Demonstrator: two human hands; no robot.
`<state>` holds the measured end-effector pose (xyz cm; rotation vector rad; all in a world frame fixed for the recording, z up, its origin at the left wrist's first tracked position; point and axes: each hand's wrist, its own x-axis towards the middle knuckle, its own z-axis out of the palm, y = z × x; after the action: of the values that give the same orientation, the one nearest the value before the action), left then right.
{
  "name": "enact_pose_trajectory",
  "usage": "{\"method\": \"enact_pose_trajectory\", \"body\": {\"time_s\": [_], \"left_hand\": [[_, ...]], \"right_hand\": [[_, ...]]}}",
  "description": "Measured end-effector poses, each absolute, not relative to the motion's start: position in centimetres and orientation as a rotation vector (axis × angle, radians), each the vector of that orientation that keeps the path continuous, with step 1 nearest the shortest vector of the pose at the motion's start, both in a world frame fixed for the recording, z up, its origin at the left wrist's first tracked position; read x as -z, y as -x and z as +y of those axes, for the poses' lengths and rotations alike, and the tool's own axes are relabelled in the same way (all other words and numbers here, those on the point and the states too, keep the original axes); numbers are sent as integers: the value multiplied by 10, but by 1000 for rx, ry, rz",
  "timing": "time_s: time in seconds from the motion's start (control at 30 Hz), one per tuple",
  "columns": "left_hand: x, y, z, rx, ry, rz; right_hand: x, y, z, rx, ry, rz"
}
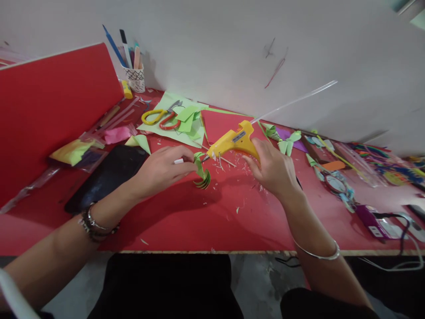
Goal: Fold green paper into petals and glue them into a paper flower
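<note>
"What has the left hand [164, 170] got?"

"Its fingers are pinched on a curly bright green paper piece [199, 166]. The paper hangs from the fingertips, on their right, and its fanned end droops toward the person. A small white thing [178, 161] pokes out there too, but I can't tell what it is"

"And the right hand [274, 164]?"

"It's wrapped around the handle of a yellow plastic glue gun [232, 139]. I can't see if a finger squeezes the trigger"

"Which way does the gun point?"

"Left and a bit down, right at the green paper. The long clear glue stick [295, 102] comes out the back, up and to the right. The metal tip is just beside the paper, and I can't tell if they touch. The left hand is much nearer the paper than the right hand is"

"Is anything in the way?"

"Nothing I can see sits between tip and paper. A thin wooden stick [229, 162] lies below the gun. Past the left hand are scissors with yellow and red handles [169, 126], on a pale green paper sheet [149, 127]. A flat black thing [102, 181] lies by the left forearm"
</note>
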<state>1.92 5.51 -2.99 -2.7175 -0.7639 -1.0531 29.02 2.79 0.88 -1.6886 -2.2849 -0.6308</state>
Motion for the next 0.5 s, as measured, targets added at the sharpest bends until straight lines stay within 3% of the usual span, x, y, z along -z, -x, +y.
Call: {"method": "enact_pose_trajectory", "body": {"time_s": [0.5], "left_hand": [[28, -19, 54, 1046, 2748, -752]], "right_hand": [[-4, -288, 31, 616, 1710, -2259]]}}
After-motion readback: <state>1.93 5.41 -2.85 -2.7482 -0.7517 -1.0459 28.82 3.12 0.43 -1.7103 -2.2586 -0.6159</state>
